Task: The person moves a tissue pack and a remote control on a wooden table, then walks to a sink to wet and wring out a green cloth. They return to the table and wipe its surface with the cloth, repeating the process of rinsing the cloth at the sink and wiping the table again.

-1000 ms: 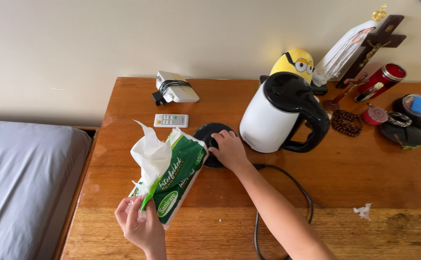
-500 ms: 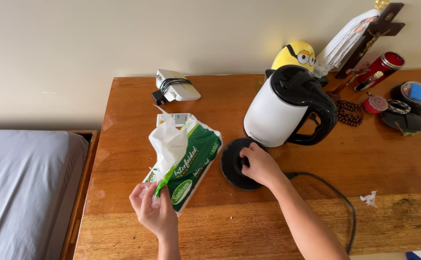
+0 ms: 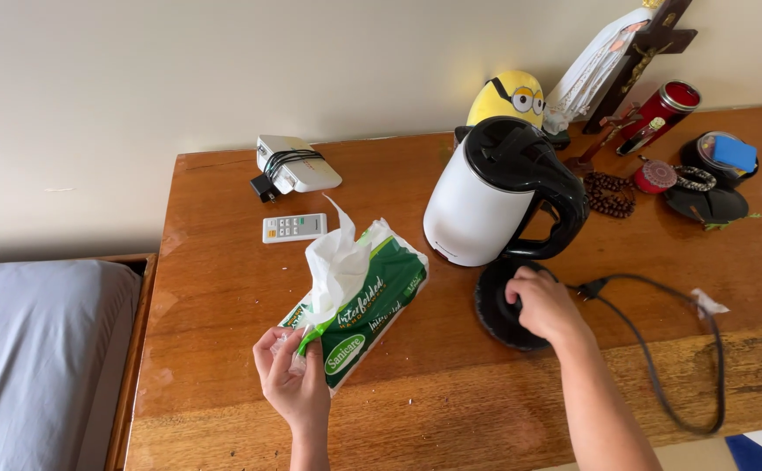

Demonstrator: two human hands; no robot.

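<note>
Single head-worn view, steeply downward and close over wooden table (image 3: pixel 224 262), facing the wall (image 3: pixel 224 70).

Bright even daylight, soft shadows, sharp focus

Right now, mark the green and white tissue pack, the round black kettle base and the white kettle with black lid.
green and white tissue pack (image 3: pixel 372 310), head view, green front face.
round black kettle base (image 3: pixel 492 305), head view, left rim.
white kettle with black lid (image 3: pixel 468 214), head view, white side wall.

kettle (image 3: pixel 483 209) behind base (image 3: pixel 505 307) | tissue pack (image 3: pixel 359 307) left | remote (image 3: pixel 293 228) behind pack
</note>
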